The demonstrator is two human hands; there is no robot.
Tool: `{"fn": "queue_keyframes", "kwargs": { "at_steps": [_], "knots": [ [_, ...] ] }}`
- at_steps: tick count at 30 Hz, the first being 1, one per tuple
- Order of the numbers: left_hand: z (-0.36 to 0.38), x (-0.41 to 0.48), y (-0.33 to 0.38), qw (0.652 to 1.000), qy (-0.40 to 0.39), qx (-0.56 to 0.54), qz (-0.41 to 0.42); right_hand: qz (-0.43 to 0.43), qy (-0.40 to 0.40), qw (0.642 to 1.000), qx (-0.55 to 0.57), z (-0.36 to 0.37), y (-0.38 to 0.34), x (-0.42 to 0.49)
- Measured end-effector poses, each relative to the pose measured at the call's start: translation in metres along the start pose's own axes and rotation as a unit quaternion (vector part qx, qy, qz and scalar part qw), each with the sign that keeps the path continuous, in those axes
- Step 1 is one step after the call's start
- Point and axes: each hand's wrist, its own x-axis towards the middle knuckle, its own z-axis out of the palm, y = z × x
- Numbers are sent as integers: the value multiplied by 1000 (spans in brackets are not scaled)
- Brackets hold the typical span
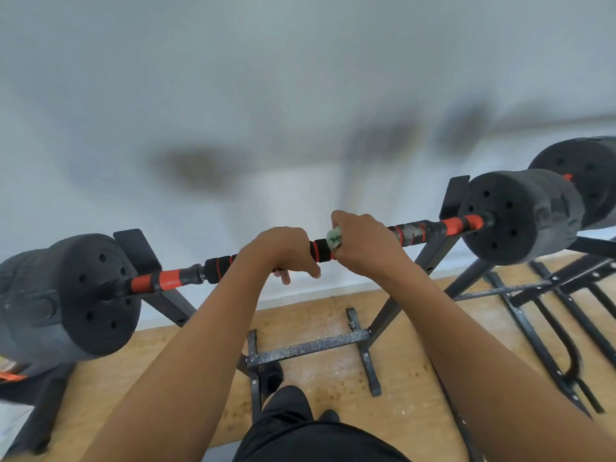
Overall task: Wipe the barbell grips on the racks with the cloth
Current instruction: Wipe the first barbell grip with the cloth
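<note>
The black-and-orange foam-gripped barbell (420, 232) lies across the black steel rack (430, 258). My left hand (283, 250) is curled around its middle grip; my right hand (365, 243) clamps a pale green cloth (334, 237) onto the bar beside it.

matt foam grip (321, 250), speckled metal rack (310, 346)

Wall (233, 78) from 9 to 3 o'clock: plain, pale grey-white, blurred, with soft dark shadow smudges near 12 and 1 o'clock. White baseboard (300, 291) runs along its foot. Floor (333, 371) at 6 o'clock: light tan, wood-look, speckled with small brown spots and pale dusty patches. Lighting even and diffuse. A grey strip of different flooring (13, 418) shows at 8 o'clock.
</note>
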Motion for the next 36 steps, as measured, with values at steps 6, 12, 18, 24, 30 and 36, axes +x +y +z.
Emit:
{"fn": "queue_keyframes", "kwargs": {
  "at_steps": [6, 12, 18, 24, 30, 36],
  "knots": [
    [21, -2, 1, 980, 177, 93, 9, 11, 1, 1000, -10, -2, -12, 15],
    [65, -4, -10, 872, 448, 187, 57, 4, -25, 999, -32, -7, -23, 28],
    [32, -1, -4, 958, 267, 105, 8, -7, -18, 999, -45, -10, -8, 4],
    [13, -3, 2, 990, 114, 77, 13, -5, -8, 999, -45, -9, -8, 5],
    [57, -3, -10, 892, 396, 209, 68, -2, -34, 998, -45, -12, -22, 28],
    [52, 4, -10, 914, 357, 185, 61, -3, -32, 999, -41, -15, -12, 15]
  ]
}}
